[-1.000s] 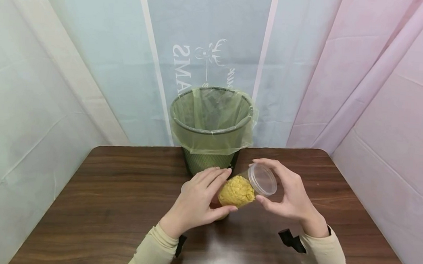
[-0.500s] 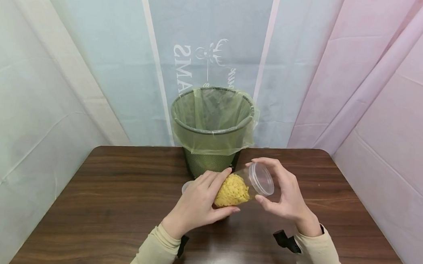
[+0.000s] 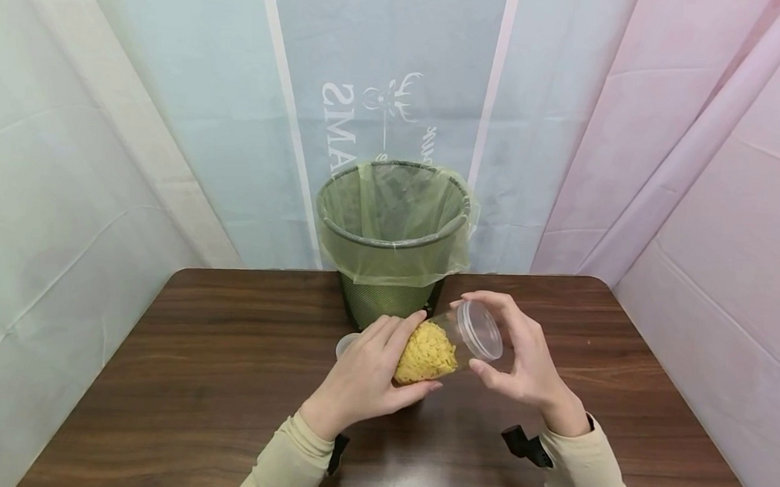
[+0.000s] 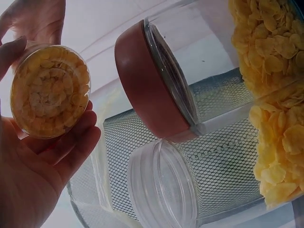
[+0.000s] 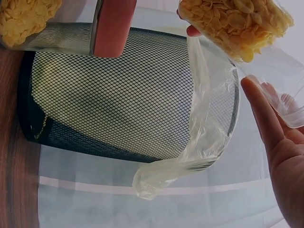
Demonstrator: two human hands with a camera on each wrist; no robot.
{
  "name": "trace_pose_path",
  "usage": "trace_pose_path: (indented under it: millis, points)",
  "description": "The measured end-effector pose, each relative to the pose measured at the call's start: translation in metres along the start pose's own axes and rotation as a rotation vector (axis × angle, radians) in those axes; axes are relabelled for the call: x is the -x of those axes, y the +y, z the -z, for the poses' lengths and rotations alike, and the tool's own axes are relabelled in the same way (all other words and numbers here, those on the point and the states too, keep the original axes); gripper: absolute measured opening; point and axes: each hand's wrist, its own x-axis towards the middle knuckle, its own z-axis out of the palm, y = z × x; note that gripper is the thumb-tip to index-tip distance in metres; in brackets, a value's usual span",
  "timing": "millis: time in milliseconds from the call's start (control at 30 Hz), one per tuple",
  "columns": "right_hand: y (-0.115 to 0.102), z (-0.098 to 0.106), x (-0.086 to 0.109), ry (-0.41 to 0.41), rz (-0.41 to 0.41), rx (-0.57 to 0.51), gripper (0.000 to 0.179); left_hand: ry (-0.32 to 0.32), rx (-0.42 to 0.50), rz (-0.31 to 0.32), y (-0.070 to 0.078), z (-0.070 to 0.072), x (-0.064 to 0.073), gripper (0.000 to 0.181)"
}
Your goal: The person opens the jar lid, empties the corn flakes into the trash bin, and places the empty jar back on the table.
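My left hand (image 3: 362,376) grips a tilted clear jar of yellow flakes (image 3: 426,354), fingers over its top and thumb along the near side. Its flat bottom shows in the left wrist view, with flakes pressed against it. At the jar's raised right end, my right hand (image 3: 530,356) holds the clear lid (image 3: 481,331) between thumb and fingers. Below the hands stand two more jars of flakes, one under a red-brown lid (image 4: 137,80), the other under a clear lid (image 4: 159,185). In the head view the left hand mostly hides them.
Behind the jars, a mesh bin (image 3: 386,299) with a thin pale-green liner (image 3: 389,262) folded over its rim stands at the table's back edge. The dark wooden table (image 3: 234,383) reaches pale fabric walls (image 3: 203,113) on three sides.
The held jar has turned slightly, and its flakes have shifted down and left, away from the lid. My right hand and the lid have drifted a little left.
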Motion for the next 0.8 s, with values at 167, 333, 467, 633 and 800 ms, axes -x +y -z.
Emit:
trace_pose_path:
  millis: [167, 333, 467, 633, 800]
  points:
    - [-0.001, -0.001, -0.001, -0.036, -0.044, -0.030, 0.062, -0.006, -0.013, 0.011, -0.003, 0.002, 0.000, 0.084]
    - [-0.004, 0.000, -0.001, -0.078, -0.137, -0.084, 0.058, 0.000, -0.047, 0.017, -0.005, 0.004, 0.000, 0.084]
    - [-0.008, -0.001, -0.001, -0.091, -0.205, -0.084, 0.049, 0.021, -0.062, 0.016, -0.005, 0.005, 0.000, 0.083]
    - [-0.015, -0.001, -0.006, -0.059, -0.254, 0.009, 0.042, 0.045, -0.077, 0.007, -0.006, 0.006, 0.002, 0.081]
    - [-0.018, 0.000, -0.007, -0.015, -0.338, 0.117, 0.044, 0.069, -0.108, 0.009, -0.006, 0.007, 0.004, 0.080]
